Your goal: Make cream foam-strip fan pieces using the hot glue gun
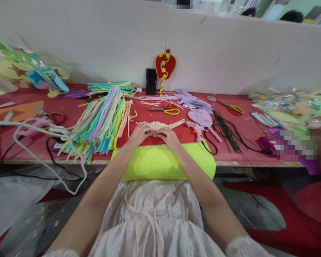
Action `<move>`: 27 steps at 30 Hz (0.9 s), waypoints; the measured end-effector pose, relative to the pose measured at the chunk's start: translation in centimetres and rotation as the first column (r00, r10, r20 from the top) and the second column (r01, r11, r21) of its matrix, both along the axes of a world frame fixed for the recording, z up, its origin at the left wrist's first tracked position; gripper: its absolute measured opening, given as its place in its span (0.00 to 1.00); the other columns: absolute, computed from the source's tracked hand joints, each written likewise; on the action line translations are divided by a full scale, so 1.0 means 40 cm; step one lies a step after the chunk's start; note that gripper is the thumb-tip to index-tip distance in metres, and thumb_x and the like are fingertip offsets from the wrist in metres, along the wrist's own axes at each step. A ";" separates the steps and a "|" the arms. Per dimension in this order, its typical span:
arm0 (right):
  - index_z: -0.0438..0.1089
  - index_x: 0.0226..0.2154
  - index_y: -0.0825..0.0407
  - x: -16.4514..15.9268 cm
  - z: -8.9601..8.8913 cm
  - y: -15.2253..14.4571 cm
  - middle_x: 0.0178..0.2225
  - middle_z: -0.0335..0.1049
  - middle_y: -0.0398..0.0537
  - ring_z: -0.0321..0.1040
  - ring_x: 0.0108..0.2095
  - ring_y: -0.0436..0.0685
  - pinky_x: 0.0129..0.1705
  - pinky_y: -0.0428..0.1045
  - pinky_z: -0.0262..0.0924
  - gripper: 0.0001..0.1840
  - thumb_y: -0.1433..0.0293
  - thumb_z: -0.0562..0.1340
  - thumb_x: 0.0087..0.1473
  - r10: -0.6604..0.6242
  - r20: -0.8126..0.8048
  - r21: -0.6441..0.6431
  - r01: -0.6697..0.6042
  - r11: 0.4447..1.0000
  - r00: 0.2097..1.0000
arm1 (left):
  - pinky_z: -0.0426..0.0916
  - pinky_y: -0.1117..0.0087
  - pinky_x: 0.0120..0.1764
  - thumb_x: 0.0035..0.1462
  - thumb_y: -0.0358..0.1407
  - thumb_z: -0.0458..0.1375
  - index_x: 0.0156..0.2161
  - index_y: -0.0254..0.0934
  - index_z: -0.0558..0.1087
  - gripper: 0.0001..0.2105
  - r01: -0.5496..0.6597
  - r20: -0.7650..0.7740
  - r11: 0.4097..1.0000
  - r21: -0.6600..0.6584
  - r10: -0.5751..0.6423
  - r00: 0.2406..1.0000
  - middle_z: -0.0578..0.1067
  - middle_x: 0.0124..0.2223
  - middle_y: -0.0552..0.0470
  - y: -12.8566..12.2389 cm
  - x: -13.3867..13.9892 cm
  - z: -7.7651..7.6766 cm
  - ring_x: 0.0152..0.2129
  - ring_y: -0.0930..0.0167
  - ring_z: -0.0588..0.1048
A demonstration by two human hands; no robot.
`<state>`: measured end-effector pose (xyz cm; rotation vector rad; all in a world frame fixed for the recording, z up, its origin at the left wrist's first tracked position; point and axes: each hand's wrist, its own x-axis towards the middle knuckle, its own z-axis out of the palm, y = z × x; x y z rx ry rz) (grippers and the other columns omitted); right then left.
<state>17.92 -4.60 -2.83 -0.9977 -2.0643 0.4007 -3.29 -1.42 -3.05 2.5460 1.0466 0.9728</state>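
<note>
Between my two hands is a cream pipe-cleaner piece (155,125), bunched into a rounded shape. My left hand (140,134) grips its left side with the fingers curled in. From the right, my right hand (168,136) pinches it, fingertips close to those of the left. Both hands partly hide its lower edge. Loose cream pipe cleaners (178,123) stick out just beyond my right hand. Below my wrists, a bright yellow-green sheet (155,162) hangs over the table's front edge.
A big heap of coloured pipe cleaners (101,121) lies left. Pliers (164,109) lie ahead. To the right are a pink glue gun (199,131) with a black cord and a lilac coil (200,117). A phone (151,81) and a red fan-shaped ornament (165,66) stand against the white partition (96,46).
</note>
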 end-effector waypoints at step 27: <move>0.77 0.34 0.47 -0.008 0.018 -0.008 0.35 0.72 0.47 0.67 0.41 0.56 0.48 0.52 0.62 0.05 0.69 0.63 0.55 -0.035 0.054 0.001 0.035 0.999 0.998 | 0.64 0.63 0.47 0.55 0.32 0.60 0.37 0.42 0.78 0.06 0.001 -0.113 1.000 -0.011 -0.002 0.994 0.76 0.38 0.51 -0.011 0.010 0.021 0.39 0.68 0.72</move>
